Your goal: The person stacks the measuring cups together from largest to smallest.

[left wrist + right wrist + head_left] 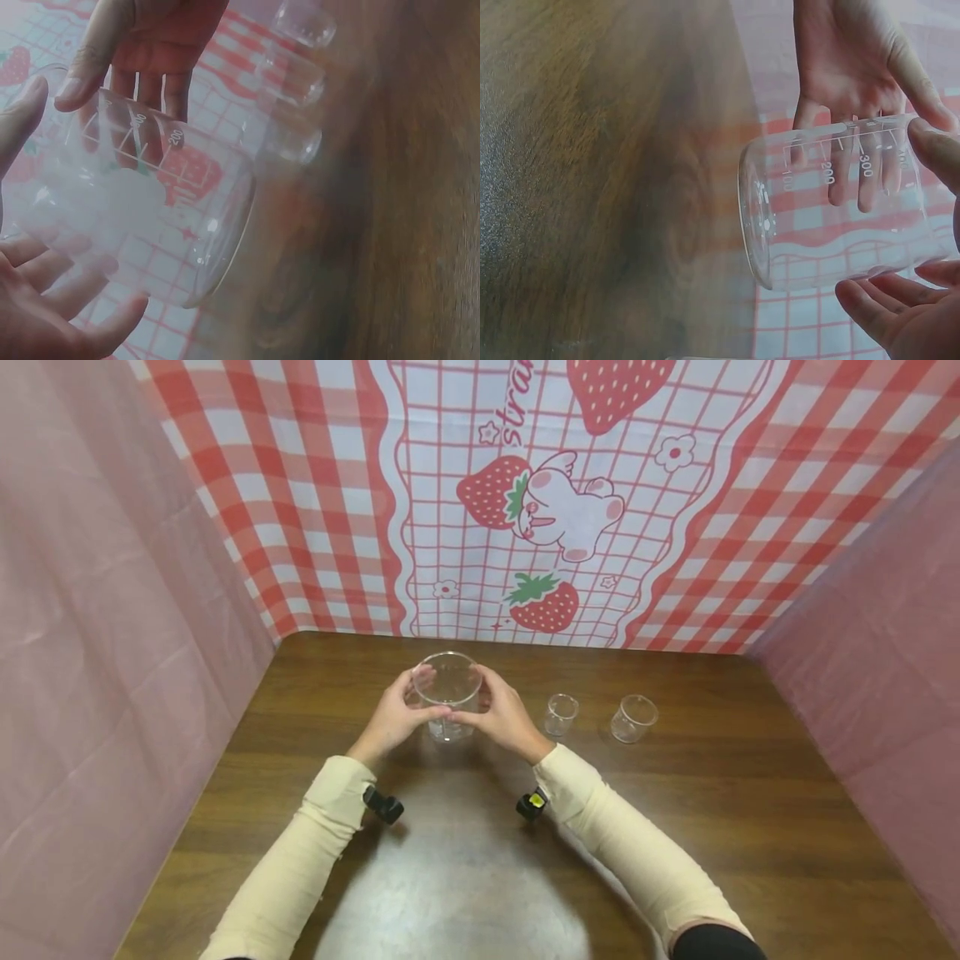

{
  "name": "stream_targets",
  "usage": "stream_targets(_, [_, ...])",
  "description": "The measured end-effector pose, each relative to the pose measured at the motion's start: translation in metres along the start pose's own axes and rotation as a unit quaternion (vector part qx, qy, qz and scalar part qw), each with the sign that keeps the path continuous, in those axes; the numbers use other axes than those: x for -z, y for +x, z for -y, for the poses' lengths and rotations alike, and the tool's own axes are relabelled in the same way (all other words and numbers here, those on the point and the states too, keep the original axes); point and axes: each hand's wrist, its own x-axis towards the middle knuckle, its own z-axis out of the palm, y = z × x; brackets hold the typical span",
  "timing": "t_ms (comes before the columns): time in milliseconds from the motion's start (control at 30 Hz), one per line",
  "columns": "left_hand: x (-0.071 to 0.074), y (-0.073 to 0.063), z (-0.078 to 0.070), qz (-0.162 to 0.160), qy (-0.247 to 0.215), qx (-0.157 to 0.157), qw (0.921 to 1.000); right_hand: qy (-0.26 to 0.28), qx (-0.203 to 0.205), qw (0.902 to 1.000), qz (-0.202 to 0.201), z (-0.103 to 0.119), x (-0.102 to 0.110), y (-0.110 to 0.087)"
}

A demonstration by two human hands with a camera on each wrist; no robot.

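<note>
A large clear glass beaker (448, 687) is upright between my two hands near the back of the table. White volume lines and numbers run up its wall, such as 200 and 300 on the beaker (817, 217) in the right wrist view. My left hand (397, 712) grips its left side, thumb across the near wall and fingers round the far side. My right hand (504, 710) holds the opposite side the same way, and the two thumb tips meet at the front. The beaker's base (225, 247) sticks out below the fingers in the left wrist view.
Right of my hands, a small glass beaker (561, 716) and a somewhat wider one (633, 720) stand on the brown wooden table (720, 827). A strawberry-print checked cloth (330, 510) hangs behind the table. Pink curtains (112, 635) close both sides.
</note>
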Motion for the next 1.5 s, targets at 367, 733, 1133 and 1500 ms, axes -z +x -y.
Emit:
stream_targets(367, [-0.014, -0.012, -0.015, 0.002, 0.001, -0.009, 1.0, -0.01, 0.012, 0.9998, -0.008, 0.008, 0.014, -0.02])
stream_targets(733, [-0.033, -0.026, -0.028, 0.018, -0.009, -0.012, 0.9997, -0.023, 0.023, 0.9993, -0.019, 0.011, 0.028, -0.045])
stream_targets(1133, [-0.056, -0.04, -0.03, 0.033, -0.006, -0.005, 0.9994, -0.032, 0.027, 0.9987, -0.03, 0.009, 0.04, -0.074])
stream_targets(1500, [-0.074, -0.053, -0.029, 0.053, -0.004, 0.004, 0.9986, -0.063, 0.02, 0.9966, -0.049, 0.004, 0.042, -0.101])
